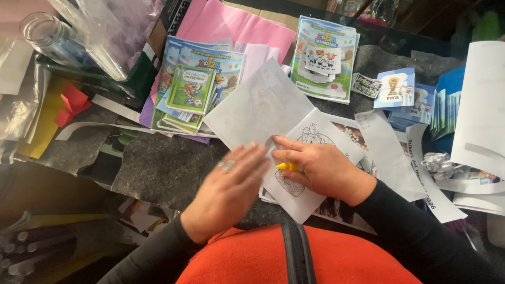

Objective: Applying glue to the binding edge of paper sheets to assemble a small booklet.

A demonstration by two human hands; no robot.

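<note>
While lying open on the dark felt mat (158,168), colouring booklet (286,142) near the middle of the table, printed line drawing on its right page, pale left page tilted up and away. Right hand (323,168) resting on the right page, fingers curled closed around a yellow crayon (286,166), only its tip showing between thumb and forefinger, tip just over the drawing. Left hand (229,192) flat and open, holding nothing, palm down with a ring (226,165) on one finger, fingertips touching the booklet's lower left edge; slightly blurred. Both forearms in dark sleeves, an orange garment with a dark strap below them at the bottom edge.

Just beyond the booklet, a fanned stack of thin colouring books (197,87) with green and blue covers, a second such stack (323,58) to its right, pink paper sheets (236,23) under and behind both. Right of the booklet, white paper strips (389,152), a small blue sticker packet (394,88), a ball of crumpled foil (439,164), and a large white sheet (481,105) at the right edge. Far left, a glass jar (44,34) on its side beside clear plastic wrap, a red folded paper piece (73,104) on yellow paper, well apart from both hands.
</note>
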